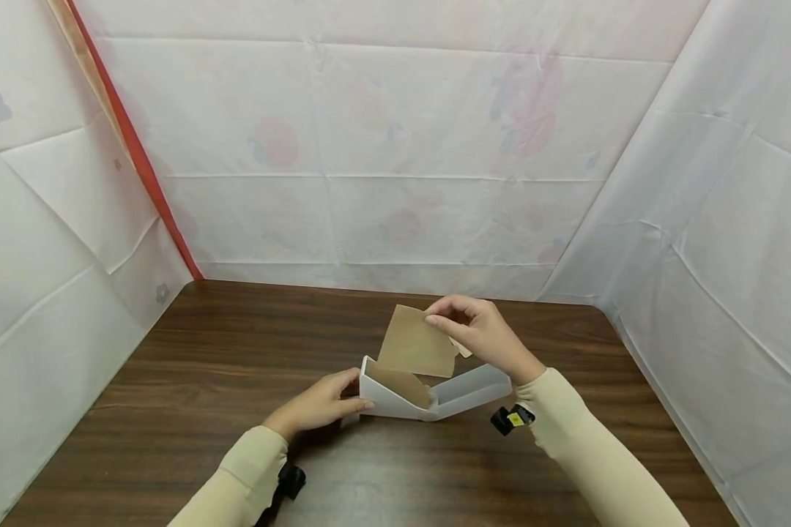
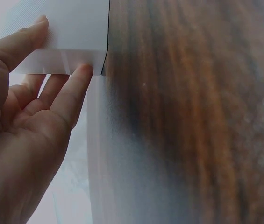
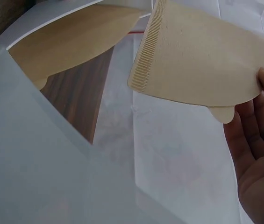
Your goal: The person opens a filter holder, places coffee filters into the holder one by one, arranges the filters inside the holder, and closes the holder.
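Note:
A brown paper coffee filter [image 1: 417, 342] hangs above a white filter box [image 1: 389, 401], pinched at its edge between the thumb and fingers of my right hand [image 1: 481, 333]. In the right wrist view, the coffee filter [image 3: 202, 56] shows a crimped seam and a small rounded tab. More brown filters [image 1: 402, 384] stand inside the box. Its pale translucent lid [image 1: 474, 389] is swung out to the right. My left hand [image 1: 323, 401] holds the box at its left end. In the left wrist view, the thumb lies on one face of the box [image 2: 75, 25], with fingers against the end.
The box rests on a dark wood-grain table [image 1: 237, 351]. White printed sheeting [image 1: 395, 146] hangs behind the table and along both sides, with a red strip [image 1: 138, 146] at the left corner. Small black wrist cameras [image 1: 291, 481] are strapped over the pale sleeves.

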The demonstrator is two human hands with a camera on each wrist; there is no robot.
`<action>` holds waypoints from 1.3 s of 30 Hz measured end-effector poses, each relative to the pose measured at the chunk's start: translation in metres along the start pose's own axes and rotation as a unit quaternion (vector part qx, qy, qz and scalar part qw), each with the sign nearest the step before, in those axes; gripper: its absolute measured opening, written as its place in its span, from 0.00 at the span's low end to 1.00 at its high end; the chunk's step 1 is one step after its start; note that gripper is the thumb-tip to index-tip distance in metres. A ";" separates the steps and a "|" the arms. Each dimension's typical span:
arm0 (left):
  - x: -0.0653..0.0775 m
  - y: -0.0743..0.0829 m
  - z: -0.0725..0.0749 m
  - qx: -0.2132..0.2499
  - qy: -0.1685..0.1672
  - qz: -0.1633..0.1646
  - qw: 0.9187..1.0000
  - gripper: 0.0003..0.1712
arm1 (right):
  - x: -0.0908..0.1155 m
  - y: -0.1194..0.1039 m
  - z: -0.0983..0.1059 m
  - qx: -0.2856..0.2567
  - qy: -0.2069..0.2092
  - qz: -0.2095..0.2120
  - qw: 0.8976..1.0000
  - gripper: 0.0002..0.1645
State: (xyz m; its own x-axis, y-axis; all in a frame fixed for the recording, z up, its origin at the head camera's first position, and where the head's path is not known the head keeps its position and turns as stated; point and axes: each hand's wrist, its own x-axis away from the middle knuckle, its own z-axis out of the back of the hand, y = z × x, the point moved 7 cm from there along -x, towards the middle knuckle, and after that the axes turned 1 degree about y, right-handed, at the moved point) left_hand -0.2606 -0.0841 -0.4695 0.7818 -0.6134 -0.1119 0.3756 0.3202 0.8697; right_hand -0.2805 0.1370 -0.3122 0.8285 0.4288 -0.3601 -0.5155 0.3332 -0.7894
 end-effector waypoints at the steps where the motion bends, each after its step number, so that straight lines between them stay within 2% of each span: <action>1: 0.000 0.000 0.000 -0.002 0.001 -0.001 1.000 0.19 | 0.000 -0.003 -0.002 0.001 -0.003 -0.002 1.000 0.05; 4: 0.000 0.001 0.001 -0.004 0.001 -0.001 1.000 0.19 | 0.001 -0.010 -0.006 0.014 -0.008 0.004 1.000 0.05; 11: 0.000 0.002 0.001 -0.010 -0.003 0.005 1.000 0.20 | -0.004 0.013 -0.020 0.044 -0.008 0.069 0.997 0.05; 16: -0.001 0.002 0.001 -0.009 -0.004 0.005 1.000 0.21 | -0.003 0.018 -0.029 0.034 -0.022 0.084 0.996 0.04; 22: -0.002 0.000 0.002 -0.025 0.001 -0.004 1.000 0.20 | -0.001 0.017 -0.038 0.067 -0.031 0.104 0.992 0.04; 34: -0.003 -0.001 0.001 -0.022 -0.002 0.003 1.000 0.21 | 0.007 0.024 -0.051 0.109 -0.084 0.077 0.987 0.03; 39: -0.004 -0.001 0.001 -0.019 -0.006 0.002 1.000 0.20 | 0.010 0.030 -0.057 0.123 -0.094 0.072 0.985 0.03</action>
State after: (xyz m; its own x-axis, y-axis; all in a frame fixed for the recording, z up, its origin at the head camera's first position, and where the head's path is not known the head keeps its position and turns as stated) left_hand -0.2639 -0.0824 -0.4693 0.7781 -0.6198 -0.1022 0.3908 0.3501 0.8513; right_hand -0.2750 0.1036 -0.3676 0.6993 0.6271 -0.3431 -0.6817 0.4405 -0.5842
